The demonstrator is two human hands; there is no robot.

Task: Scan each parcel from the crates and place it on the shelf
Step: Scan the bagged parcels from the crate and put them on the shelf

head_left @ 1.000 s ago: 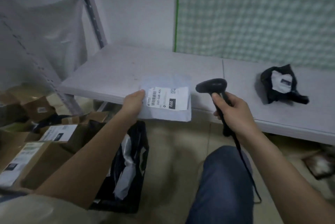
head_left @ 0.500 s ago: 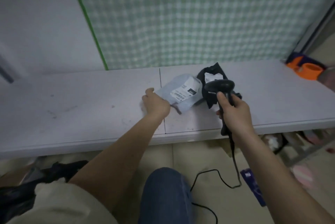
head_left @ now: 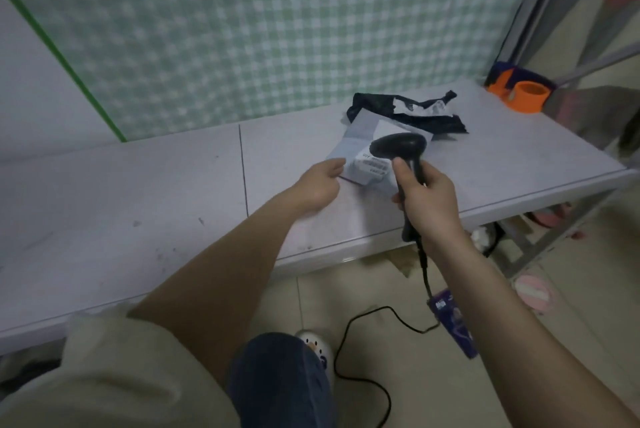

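Observation:
A pale blue-grey parcel (head_left: 358, 136) with a white label lies on the white shelf (head_left: 156, 205), leaning against a black bagged parcel (head_left: 405, 112) behind it. My left hand (head_left: 320, 181) pinches the pale parcel's near left corner. My right hand (head_left: 427, 200) grips the handle of a black barcode scanner (head_left: 398, 147), whose head hovers over the parcel's label and hides part of it.
An orange tape dispenser (head_left: 519, 93) sits at the shelf's far right, beside a metal upright (head_left: 550, 1). The scanner's black cable (head_left: 363, 351) trails over the tiled floor past a purple packet (head_left: 453, 325). A checked green cloth (head_left: 277, 22) hangs behind the shelf.
The view swung right from the crates along the shelf. My left hand carried the pale parcel onto the shelf and set it against the black parcel. The scanner moved along with it.

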